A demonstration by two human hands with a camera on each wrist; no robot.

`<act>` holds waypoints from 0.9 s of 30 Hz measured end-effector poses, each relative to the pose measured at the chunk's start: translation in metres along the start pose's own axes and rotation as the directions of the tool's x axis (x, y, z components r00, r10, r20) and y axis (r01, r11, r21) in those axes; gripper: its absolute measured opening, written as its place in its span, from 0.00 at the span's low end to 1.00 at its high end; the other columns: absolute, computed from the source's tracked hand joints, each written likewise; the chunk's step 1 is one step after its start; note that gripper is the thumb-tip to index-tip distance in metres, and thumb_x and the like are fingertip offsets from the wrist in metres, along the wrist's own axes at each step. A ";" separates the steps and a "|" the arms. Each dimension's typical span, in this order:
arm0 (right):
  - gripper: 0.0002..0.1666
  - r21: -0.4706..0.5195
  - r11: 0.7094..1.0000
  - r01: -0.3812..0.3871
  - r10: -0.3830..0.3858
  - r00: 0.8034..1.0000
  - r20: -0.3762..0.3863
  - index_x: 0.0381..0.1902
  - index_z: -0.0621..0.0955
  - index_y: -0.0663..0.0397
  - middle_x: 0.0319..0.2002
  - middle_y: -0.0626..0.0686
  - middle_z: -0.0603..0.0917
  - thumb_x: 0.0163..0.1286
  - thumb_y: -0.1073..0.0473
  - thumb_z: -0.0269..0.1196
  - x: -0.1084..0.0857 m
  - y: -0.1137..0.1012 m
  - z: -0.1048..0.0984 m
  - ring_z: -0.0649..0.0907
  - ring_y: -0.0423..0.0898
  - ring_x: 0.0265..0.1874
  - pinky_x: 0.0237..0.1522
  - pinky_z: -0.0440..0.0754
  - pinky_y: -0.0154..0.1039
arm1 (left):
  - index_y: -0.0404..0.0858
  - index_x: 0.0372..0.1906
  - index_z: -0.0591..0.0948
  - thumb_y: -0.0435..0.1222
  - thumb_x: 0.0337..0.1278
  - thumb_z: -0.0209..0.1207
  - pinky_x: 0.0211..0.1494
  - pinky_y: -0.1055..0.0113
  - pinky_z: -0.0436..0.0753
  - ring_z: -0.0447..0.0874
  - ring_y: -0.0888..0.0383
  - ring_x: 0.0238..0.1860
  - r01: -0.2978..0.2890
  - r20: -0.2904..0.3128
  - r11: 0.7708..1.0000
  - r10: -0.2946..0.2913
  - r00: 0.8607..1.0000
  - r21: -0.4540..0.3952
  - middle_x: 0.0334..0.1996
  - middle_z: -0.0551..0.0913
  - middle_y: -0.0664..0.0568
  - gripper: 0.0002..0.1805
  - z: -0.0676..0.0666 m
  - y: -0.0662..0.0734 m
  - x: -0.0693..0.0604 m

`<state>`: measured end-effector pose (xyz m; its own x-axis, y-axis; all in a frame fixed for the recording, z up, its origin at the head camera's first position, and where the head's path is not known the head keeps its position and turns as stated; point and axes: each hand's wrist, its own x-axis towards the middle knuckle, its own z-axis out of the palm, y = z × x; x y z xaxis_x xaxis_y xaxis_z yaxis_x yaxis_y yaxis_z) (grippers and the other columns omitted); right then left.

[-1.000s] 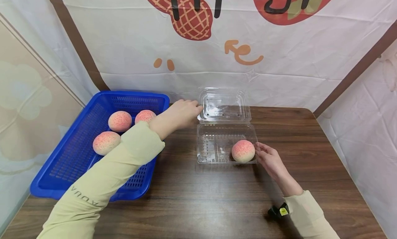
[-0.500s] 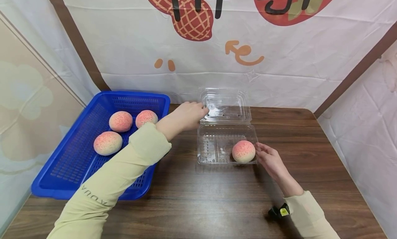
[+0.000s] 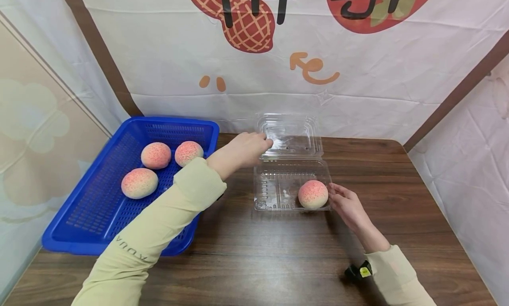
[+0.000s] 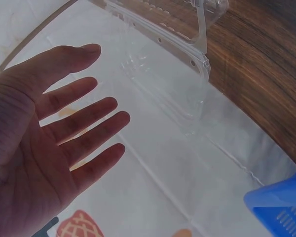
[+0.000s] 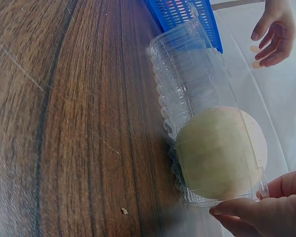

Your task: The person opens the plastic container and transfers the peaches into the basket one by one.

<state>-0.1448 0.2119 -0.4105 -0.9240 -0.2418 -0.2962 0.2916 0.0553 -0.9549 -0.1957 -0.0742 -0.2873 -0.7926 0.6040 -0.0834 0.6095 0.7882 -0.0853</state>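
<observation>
A clear plastic clamshell box (image 3: pixel 274 203) lies open on the table, its lid (image 3: pixel 294 148) folded back toward the white cloth. One peach (image 3: pixel 313 194), pink and speckled above and cream below, sits at the right end of its base. My right hand (image 3: pixel 347 206) pinches the box's right edge between thumb and fingers, as the right wrist view (image 5: pixel 266 207) also shows. Beside the lid, in the air, is my left hand (image 3: pixel 245 150). The left wrist view shows that hand (image 4: pixel 59 128) with fingers spread and an empty palm, apart from the lid.
A blue plastic basket (image 3: pixel 75 246) stands at the left, holding three more peaches (image 3: pixel 139 183). A small black object with a yellow label (image 3: pixel 359 271) is by the right sleeve. White printed cloth (image 3: pixel 254 76) hangs behind the wooden table (image 3: pixel 262 262).
My left hand has moved a little to the right, from near the basket's side to the lid's left side. The right hand, box and peaches stay in place.
</observation>
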 end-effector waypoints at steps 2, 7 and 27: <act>0.30 0.003 1.000 -0.001 0.001 1.000 -0.001 0.67 0.43 0.75 0.69 0.66 0.45 0.70 0.71 0.35 0.000 0.000 0.000 0.49 0.53 0.68 0.64 0.52 0.47 | 0.37 0.42 0.76 0.37 0.46 0.65 0.40 0.54 0.77 0.78 0.49 0.39 0.000 -0.004 1.000 0.000 1.000 -0.005 0.38 0.77 0.44 0.17 0.001 0.001 0.002; 0.29 0.010 1.000 0.002 -0.002 1.000 -0.001 0.66 0.43 0.75 0.69 0.67 0.45 0.70 0.71 0.35 0.000 0.000 0.000 0.49 0.53 0.68 0.64 0.51 0.47 | 0.38 0.42 0.76 0.38 0.46 0.64 0.40 0.53 0.77 0.78 0.48 0.39 0.005 -0.006 1.000 -0.005 1.000 -0.018 0.38 0.77 0.45 0.16 0.003 0.003 0.007; 0.29 0.007 1.000 0.007 -0.007 1.000 0.004 0.66 0.44 0.76 0.69 0.67 0.45 0.70 0.71 0.35 0.000 0.000 -0.001 0.50 0.54 0.68 0.64 0.52 0.47 | 0.39 0.53 0.74 0.41 0.49 0.63 0.43 0.57 0.77 0.77 0.52 0.43 0.012 0.079 0.998 -0.007 0.997 -0.066 0.44 0.76 0.48 0.24 0.009 0.019 0.025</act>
<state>-0.1446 0.2126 -0.4103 -0.9252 -0.2459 -0.2889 0.2865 0.0466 -0.9570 -0.2037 -0.0458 -0.2995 -0.7934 0.5871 -0.1606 0.5974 0.8017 -0.0207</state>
